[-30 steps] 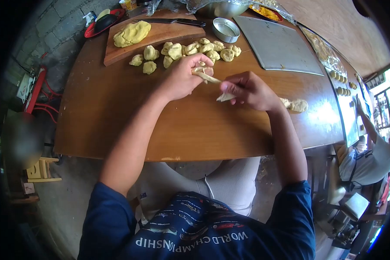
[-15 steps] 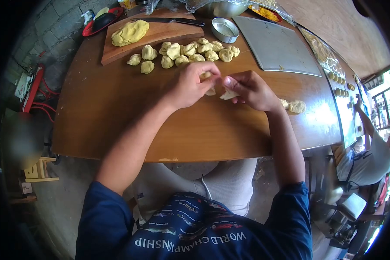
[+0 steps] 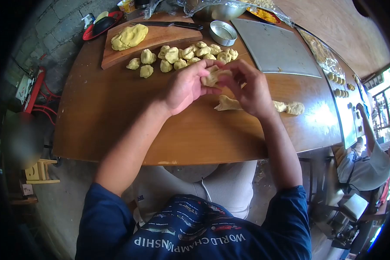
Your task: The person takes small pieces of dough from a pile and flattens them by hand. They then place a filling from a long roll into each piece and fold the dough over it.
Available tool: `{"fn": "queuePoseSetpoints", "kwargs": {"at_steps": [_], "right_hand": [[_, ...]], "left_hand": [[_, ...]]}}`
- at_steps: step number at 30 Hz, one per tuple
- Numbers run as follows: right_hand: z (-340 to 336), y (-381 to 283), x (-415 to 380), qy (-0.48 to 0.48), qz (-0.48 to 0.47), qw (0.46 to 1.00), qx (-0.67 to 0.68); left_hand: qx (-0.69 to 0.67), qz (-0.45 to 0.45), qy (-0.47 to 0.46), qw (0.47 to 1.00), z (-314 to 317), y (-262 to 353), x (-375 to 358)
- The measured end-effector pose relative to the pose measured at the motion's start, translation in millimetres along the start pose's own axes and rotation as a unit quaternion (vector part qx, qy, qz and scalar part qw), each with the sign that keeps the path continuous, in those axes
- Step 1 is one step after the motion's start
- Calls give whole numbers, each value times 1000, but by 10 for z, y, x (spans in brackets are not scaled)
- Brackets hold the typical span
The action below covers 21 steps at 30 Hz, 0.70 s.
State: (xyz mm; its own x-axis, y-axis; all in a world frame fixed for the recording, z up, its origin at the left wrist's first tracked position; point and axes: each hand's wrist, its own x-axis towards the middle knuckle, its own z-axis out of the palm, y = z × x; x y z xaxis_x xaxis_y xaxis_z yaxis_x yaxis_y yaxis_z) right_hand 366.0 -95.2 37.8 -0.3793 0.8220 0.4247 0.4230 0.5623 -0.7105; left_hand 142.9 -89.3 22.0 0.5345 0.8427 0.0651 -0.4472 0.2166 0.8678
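Note:
A small piece of pale dough (image 3: 211, 79) lies against the fingers of my left hand (image 3: 182, 90), palm turned up and fingers curled around it. From the other side, my right hand (image 3: 252, 89) pinches the same piece between thumb and fingers. Below my right hand a long pale dough rope (image 3: 228, 103) rests on the table, its middle hidden by the wrist. Just beyond my hands sit several yellowish lumps (image 3: 172, 55) in a loose cluster.
A cutting board (image 3: 158, 38) bears a big yellow dough mass (image 3: 130, 37) and a knife (image 3: 169, 24). Right of them stand a round metal tin (image 3: 223, 34) and a flat grey tray (image 3: 277, 47). Another person (image 3: 368, 167) reaches toward small rounds (image 3: 341, 92) at far right.
My right hand has let go of the dough rope, now on the table, and moved to the small piece. My left hand has turned palm up with that piece.

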Motion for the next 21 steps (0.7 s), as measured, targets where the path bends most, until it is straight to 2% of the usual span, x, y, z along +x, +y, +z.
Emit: {"fn": "queuePoseSetpoints", "kwargs": {"at_steps": [1, 3, 5, 6, 9, 11, 12, 16, 19, 21], "right_hand": [[-21, 59, 27, 36, 15, 999, 23], [-58, 75, 28, 75, 31, 996, 45], [-64, 25, 8, 101, 89, 990, 52], [-51, 22, 3, 100, 89, 990, 51], [20, 24, -5, 59, 59, 995, 50], [56, 8, -8, 29, -4, 992, 125], [25, -154, -5, 10, -19, 998, 61], [81, -132, 10, 29, -31, 999, 3], [24, -73, -6, 43, -9, 998, -37], [-11, -92, -28, 37, -14, 996, -78]], "left_hand": [[-63, 13, -28, 998, 40, 6, -3], [-47, 5, -36, 998, 73, 47, -31], [134, 21, 22, 991, 102, 23, -32], [138, 42, 30, 989, 100, -16, -7], [198, 53, 68, 976, 52, -55, 14], [204, 71, 95, 972, 18, -46, 16], [210, 88, 119, 966, 5, -41, 19], [207, 54, 100, 972, -10, -14, -2], [135, 30, 82, 987, 89, -9, -14], [167, 64, 76, 981, 185, -62, -15]]}}
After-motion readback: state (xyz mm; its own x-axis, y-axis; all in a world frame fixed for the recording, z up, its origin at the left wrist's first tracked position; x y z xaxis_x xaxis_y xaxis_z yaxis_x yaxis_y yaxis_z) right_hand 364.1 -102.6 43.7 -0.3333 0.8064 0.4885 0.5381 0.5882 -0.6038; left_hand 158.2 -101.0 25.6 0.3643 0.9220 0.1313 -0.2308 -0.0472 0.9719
